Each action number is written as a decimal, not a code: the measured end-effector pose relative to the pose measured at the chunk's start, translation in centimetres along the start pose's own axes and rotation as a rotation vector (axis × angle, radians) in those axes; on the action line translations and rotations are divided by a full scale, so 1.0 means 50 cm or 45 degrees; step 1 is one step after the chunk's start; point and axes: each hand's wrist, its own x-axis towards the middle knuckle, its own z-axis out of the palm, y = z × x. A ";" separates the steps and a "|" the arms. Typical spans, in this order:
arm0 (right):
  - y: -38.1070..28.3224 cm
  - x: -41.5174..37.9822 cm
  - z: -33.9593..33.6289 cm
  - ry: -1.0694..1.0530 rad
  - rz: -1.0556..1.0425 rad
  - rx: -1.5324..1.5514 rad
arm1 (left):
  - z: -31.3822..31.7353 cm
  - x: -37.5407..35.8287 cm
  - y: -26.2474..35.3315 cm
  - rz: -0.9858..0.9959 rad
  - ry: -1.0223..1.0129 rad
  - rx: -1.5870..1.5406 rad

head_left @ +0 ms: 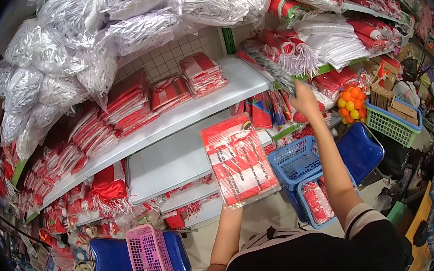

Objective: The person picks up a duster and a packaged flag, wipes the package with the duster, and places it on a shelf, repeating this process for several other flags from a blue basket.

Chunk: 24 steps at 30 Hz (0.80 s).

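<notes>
My left hand holds a flat stack of red-and-white items in clear plastic by its lower edge; the fingers are mostly hidden beneath it. My right hand is wrapped round the end of a grey fluffy duster, which reaches up and left to the shelf's edge. Beyond the held stack, the white shelf carries piles of similar red-and-white packets.
White packed bundles hang over the shelf. Blue baskets stand below my right arm, beside a blue stool. A pink basket rests on another blue stool. A green basket holds cardboard pieces.
</notes>
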 end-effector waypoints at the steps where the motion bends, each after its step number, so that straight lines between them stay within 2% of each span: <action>1: -0.012 0.039 0.025 -0.037 0.008 -0.071 | 0.003 0.000 -0.001 0.002 -0.001 0.000; 6: -0.069 0.211 0.178 -0.013 0.015 -0.207 | 0.010 0.003 0.002 0.030 0.012 0.014; 11: -0.112 0.195 0.209 0.096 -0.155 -0.374 | 0.015 0.016 0.019 0.074 0.012 0.016; 13: -0.131 0.125 0.193 0.426 -0.429 -0.149 | 0.018 0.028 0.030 0.095 0.004 0.022; 15: -0.143 0.027 0.160 -0.139 -0.293 0.422 | 0.022 0.041 0.043 0.121 -0.010 0.025; 16: -0.118 -0.017 0.191 -0.406 -0.256 0.715 | 0.026 0.049 0.049 0.132 -0.021 0.025; 17: -0.135 -0.085 0.158 -0.684 -0.105 1.381 | 0.030 0.059 0.057 0.141 -0.033 0.026; 18: -0.141 -0.140 0.142 -0.838 0.028 1.543 | 0.035 0.068 0.066 0.154 -0.042 0.032; 19: -0.129 -0.174 0.131 -1.002 0.003 1.604 | 0.042 0.079 0.076 0.165 -0.065 0.032; 22: -0.181 -0.249 0.088 -0.761 -0.184 1.708 | 0.061 0.103 0.106 0.198 -0.109 0.044; 23: -0.176 -0.250 0.108 -0.616 -0.389 1.574 | 0.069 0.105 0.116 0.206 -0.122 0.053; 24: -0.182 -0.243 0.104 -0.616 -0.509 1.408 | 0.076 0.112 0.127 0.209 -0.138 0.053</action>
